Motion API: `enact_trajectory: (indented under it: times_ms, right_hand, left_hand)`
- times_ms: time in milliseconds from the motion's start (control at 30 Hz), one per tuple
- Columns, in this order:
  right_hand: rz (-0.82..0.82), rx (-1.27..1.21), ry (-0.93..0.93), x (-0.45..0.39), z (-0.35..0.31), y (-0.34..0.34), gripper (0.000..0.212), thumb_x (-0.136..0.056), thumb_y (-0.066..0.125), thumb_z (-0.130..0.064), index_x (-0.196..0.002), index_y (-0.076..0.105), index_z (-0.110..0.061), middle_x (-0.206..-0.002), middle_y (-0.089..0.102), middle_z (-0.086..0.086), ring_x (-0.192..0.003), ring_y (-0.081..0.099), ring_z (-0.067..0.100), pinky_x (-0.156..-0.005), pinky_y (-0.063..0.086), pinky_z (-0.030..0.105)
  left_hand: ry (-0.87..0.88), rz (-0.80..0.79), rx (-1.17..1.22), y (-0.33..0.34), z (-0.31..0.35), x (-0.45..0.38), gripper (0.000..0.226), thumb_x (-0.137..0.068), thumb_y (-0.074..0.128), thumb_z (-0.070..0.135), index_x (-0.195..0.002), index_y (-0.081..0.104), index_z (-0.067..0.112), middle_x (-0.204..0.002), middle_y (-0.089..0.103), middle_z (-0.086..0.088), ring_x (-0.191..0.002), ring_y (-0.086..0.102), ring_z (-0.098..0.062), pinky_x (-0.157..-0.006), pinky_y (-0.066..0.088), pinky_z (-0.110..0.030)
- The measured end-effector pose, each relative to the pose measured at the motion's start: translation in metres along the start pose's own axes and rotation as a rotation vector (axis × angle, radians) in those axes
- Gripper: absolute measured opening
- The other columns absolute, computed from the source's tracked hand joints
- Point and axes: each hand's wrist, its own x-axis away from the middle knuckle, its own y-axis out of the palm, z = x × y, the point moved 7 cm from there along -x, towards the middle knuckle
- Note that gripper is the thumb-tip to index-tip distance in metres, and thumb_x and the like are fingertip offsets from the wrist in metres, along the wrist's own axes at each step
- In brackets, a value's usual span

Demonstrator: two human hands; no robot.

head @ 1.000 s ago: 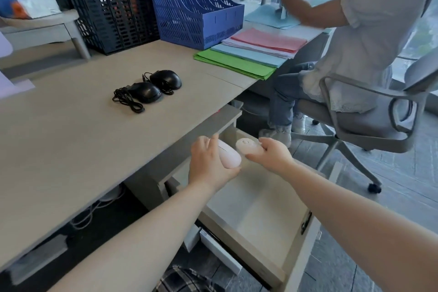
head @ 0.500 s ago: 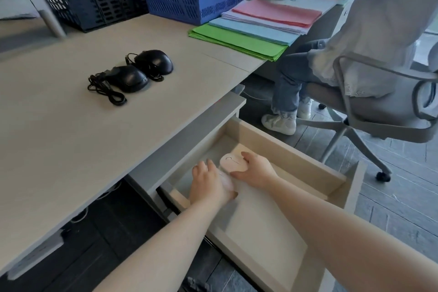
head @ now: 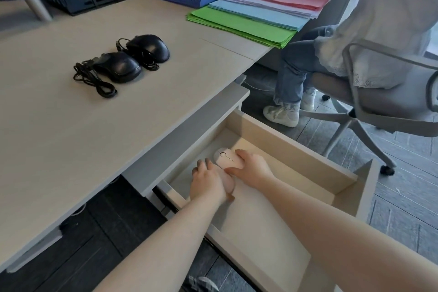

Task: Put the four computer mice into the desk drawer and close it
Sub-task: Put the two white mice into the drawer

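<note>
At frame centre, each hand grips a pale mouse (head: pixel 228 161) inside the open drawer (head: pixel 296 147), while two black mice (head: pixel 132 58) wait on the worktop (head: pixel 59 125) upper left.

The left hand (head: pixel 208 181) hides most of its pink mouse (head: pixel 228 181).

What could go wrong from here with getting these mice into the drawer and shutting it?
1. The two black mice on the desk trail loose cables; a loop could hang over the drawer wall and get pinched on closing.
2. Both hands, left hand and right hand, are inside the drawer on the pale mice; pushing it shut early could catch fingers.
</note>
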Motion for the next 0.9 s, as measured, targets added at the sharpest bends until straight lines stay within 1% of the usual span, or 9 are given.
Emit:
enact_trajectory:
  times_ms: [167, 267, 367, 433, 500, 633, 733, 833, 900]
  right_hand:
    - [0.036, 0.014, 0.003, 0.006, 0.0, -0.007, 0.05, -0.088, 0.058, -0.041, -0.122, 0.054, -0.004, -0.12, 0.064, 0.016, -0.114, 0.057, 0.032, -0.09, 0.047, 0.038]
    - [0.043, 0.053, 0.009, 0.013, -0.002, -0.021, 0.05, -0.092, 0.052, -0.04, -0.131, 0.05, -0.009, -0.129, 0.061, 0.013, -0.121, 0.054, 0.03, -0.097, 0.045, 0.037]
    - [0.035, 0.051, 0.017, 0.022, -0.008, -0.038, 0.046, -0.093, 0.05, -0.041, -0.13, 0.053, -0.014, -0.13, 0.061, 0.006, -0.121, 0.054, 0.027, -0.097, 0.046, 0.035]
    - [0.038, 0.07, 0.018, 0.029, -0.016, -0.049, 0.038, -0.093, 0.049, -0.041, -0.117, 0.062, -0.014, -0.119, 0.066, 0.005, -0.113, 0.058, 0.027, -0.089, 0.048, 0.034]
    - [0.044, 0.091, -0.004, 0.037, -0.03, -0.062, 0.035, -0.092, 0.047, -0.04, -0.099, 0.069, -0.013, -0.101, 0.07, 0.007, -0.1, 0.062, 0.028, -0.078, 0.05, 0.033]
    - [0.151, 0.073, -0.07, 0.051, -0.061, -0.095, 0.037, -0.093, 0.048, -0.037, -0.074, 0.063, -0.008, -0.078, 0.064, 0.008, -0.079, 0.059, 0.029, -0.064, 0.045, 0.031]
    - [0.228, 0.006, -0.097, 0.056, -0.085, -0.116, 0.043, -0.092, 0.048, -0.04, -0.058, 0.049, -0.015, -0.065, 0.055, 0.003, -0.068, 0.054, 0.027, -0.059, 0.043, 0.032]
    - [0.328, -0.064, -0.152, 0.06, -0.116, -0.133, 0.04, -0.092, 0.049, -0.041, -0.062, 0.056, -0.015, -0.062, 0.054, 0.001, -0.069, 0.056, 0.027, -0.061, 0.045, 0.033]
    - [0.406, -0.128, -0.206, 0.059, -0.138, -0.141, 0.034, -0.092, 0.051, -0.041, -0.081, 0.066, -0.013, -0.073, 0.063, 0.002, -0.078, 0.06, 0.026, -0.069, 0.049, 0.034]
  left_hand:
    - [-0.021, -0.009, -0.012, -0.003, -0.001, 0.002, 0.132, -0.057, 0.084, 0.051, -0.149, -0.002, 0.012, -0.158, 0.004, -0.01, -0.146, 0.008, -0.028, -0.118, 0.021, -0.037]
    - [0.035, 0.037, 0.007, -0.016, 0.004, 0.011, 0.124, -0.062, 0.08, 0.054, -0.15, 0.003, 0.014, -0.158, 0.006, -0.01, -0.146, 0.009, -0.028, -0.116, 0.023, -0.037]
    - [0.079, 0.078, 0.024, -0.038, 0.013, 0.025, 0.087, -0.077, 0.069, 0.044, -0.144, 0.024, 0.013, -0.151, 0.025, -0.01, -0.14, 0.025, -0.027, -0.107, 0.034, -0.037]
    - [0.104, 0.136, -0.037, -0.059, 0.019, 0.034, 0.04, -0.085, 0.056, 0.034, -0.121, 0.05, 0.017, -0.132, 0.05, -0.007, -0.122, 0.047, -0.028, -0.087, 0.044, -0.037]
    - [0.145, 0.21, -0.124, -0.081, 0.026, 0.047, 0.019, -0.089, 0.047, 0.03, -0.1, 0.058, 0.019, -0.111, 0.064, -0.004, -0.101, 0.058, -0.027, -0.07, 0.041, -0.031]
    - [0.251, 0.376, -0.115, -0.126, 0.041, 0.077, 0.021, -0.092, 0.043, 0.032, -0.089, 0.059, 0.018, -0.094, 0.067, -0.002, -0.081, 0.054, -0.025, -0.065, 0.038, -0.03]
    - [0.329, 0.547, -0.027, -0.165, 0.04, 0.098, 0.023, -0.092, 0.045, 0.032, -0.086, 0.06, 0.015, -0.09, 0.068, -0.003, -0.078, 0.059, -0.027, -0.061, 0.039, -0.029]
    - [0.4, 0.717, 0.075, -0.203, 0.027, 0.111, 0.021, -0.091, 0.051, 0.032, -0.094, 0.063, 0.016, -0.096, 0.066, -0.003, -0.086, 0.062, -0.03, -0.065, 0.045, -0.033]
    - [0.449, 0.838, 0.132, -0.228, 0.011, 0.113, 0.021, -0.088, 0.057, 0.03, -0.101, 0.064, 0.016, -0.101, 0.065, -0.005, -0.093, 0.06, -0.03, -0.069, 0.047, -0.036]
